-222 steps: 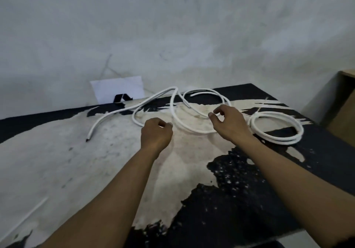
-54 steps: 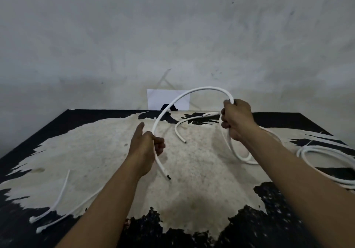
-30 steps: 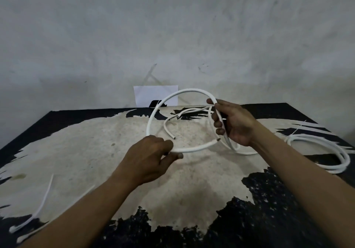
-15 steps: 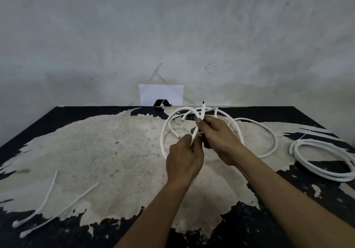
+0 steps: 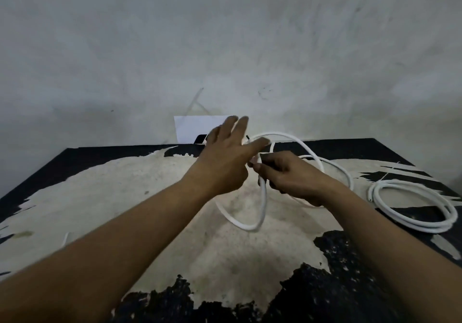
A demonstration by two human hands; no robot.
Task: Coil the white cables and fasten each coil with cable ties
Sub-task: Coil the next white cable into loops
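A loose white cable [image 5: 238, 222] is lifted above the table's middle in rough loops. My right hand [image 5: 290, 175] grips it where the loops cross; one loop hangs below the hand and another arcs up behind it. My left hand [image 5: 225, 160] is beside the right one, blurred, with its fingers spread and straight, holding nothing; its fingers reach over the top loop. A second white cable lies as a finished coil [image 5: 412, 207] on the table at the right. A short bit of a white cable tie [image 5: 65, 238] shows beside my left forearm; the rest is hidden.
The table [image 5: 75, 197] has a worn black top with a large pale patch. A white card [image 5: 192, 127] with a dark mark leans on the grey wall at the back. The table's right edge runs close behind the coil.
My left hand has let go of the cable end and opened, rising toward the back. The right hand keeps its grip, and a loop now hangs lower in front.
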